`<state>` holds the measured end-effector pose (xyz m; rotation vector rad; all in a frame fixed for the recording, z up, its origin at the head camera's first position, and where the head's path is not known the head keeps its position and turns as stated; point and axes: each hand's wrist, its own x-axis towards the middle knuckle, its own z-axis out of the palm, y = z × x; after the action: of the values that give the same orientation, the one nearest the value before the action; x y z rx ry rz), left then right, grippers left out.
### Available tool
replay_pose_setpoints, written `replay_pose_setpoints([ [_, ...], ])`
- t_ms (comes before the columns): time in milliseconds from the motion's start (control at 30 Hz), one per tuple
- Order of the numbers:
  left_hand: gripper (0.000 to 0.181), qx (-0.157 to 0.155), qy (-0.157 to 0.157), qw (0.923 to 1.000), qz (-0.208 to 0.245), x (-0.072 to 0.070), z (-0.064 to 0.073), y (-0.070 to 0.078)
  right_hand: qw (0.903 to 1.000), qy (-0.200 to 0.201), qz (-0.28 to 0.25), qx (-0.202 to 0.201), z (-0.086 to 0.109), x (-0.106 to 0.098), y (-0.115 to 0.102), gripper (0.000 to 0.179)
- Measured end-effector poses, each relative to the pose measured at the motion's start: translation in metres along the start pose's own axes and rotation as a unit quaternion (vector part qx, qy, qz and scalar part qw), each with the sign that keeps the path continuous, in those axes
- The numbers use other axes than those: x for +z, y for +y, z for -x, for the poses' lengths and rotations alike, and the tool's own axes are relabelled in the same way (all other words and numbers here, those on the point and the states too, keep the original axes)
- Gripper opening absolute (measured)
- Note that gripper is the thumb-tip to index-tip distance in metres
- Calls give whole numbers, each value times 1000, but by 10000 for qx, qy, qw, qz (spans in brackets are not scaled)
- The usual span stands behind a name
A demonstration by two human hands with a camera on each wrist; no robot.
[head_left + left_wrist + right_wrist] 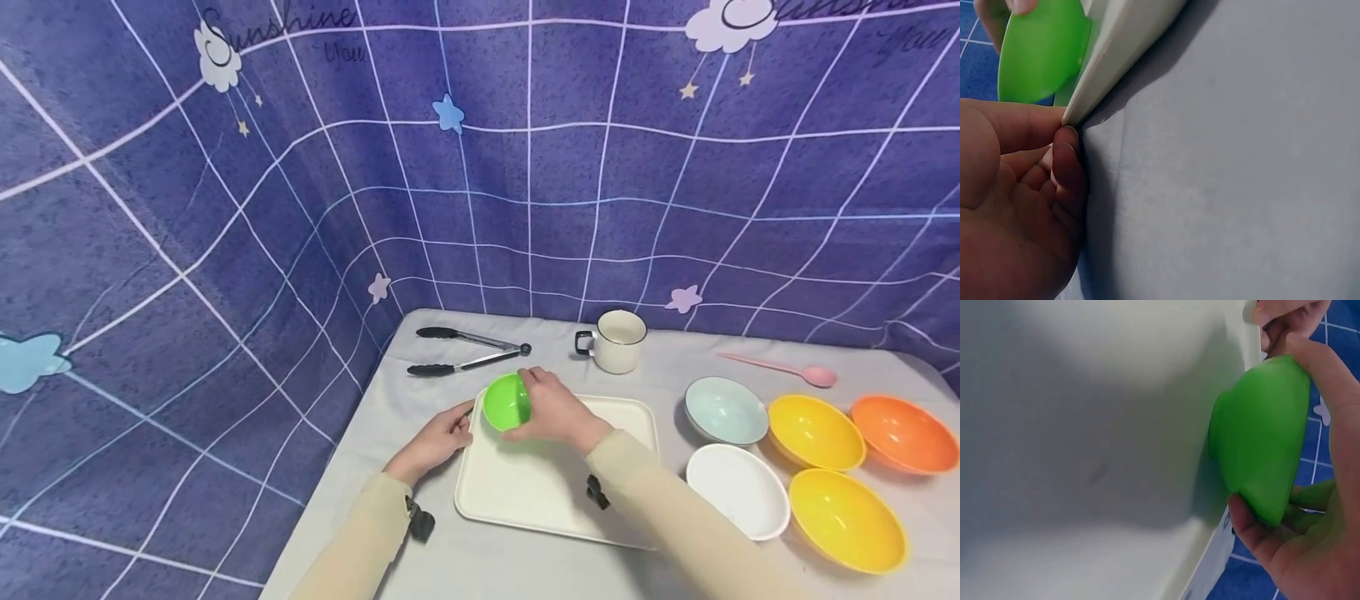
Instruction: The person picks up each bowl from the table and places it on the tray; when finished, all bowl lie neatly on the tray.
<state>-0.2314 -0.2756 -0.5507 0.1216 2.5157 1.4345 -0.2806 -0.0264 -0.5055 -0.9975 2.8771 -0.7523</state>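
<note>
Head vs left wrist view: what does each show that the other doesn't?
Head only: tongs, mug, pink spoon, light blue bowl, white bowl, two yellow bowls, orange bowl, sleeves.

Left wrist only: the palm side of the left hand, and the foot of the green bowl.

Both: that bowl, the tray, the left hand, at least part of the right hand, the tablecloth, the blue curtain.

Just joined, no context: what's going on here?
A person's right-hand grip holds a green bowl at the far-left corner of the tray; whether it touches down is unclear. The left-hand grip pinches the tray's edge. Five other bowls sit to the right; tongs and a mug are beyond the tray.
</note>
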Motion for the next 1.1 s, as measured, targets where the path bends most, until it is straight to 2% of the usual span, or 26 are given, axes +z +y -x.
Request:
replay_pose_setpoints([
  [200,68,44,34,9999,164,0,0,-1,10000,3,-68,-36,-13,8,-12,121],
  [367,66,-29,26,9997,222,1,3,-1,9998,-5,-223,3,-16,11,-17,123],
  [567,56,97,-85,9997,225,4,4,1,9996,-109,-195,179,-13,14,-20,128],
  [867,50,110,-105,9995,273,7,7,2,9999,-64,6,125,-6,18,-20,133],
  [1100,48,156,6,9997,199,6,7,4,9999,93,123,-30,9,-1,-14,128],
])
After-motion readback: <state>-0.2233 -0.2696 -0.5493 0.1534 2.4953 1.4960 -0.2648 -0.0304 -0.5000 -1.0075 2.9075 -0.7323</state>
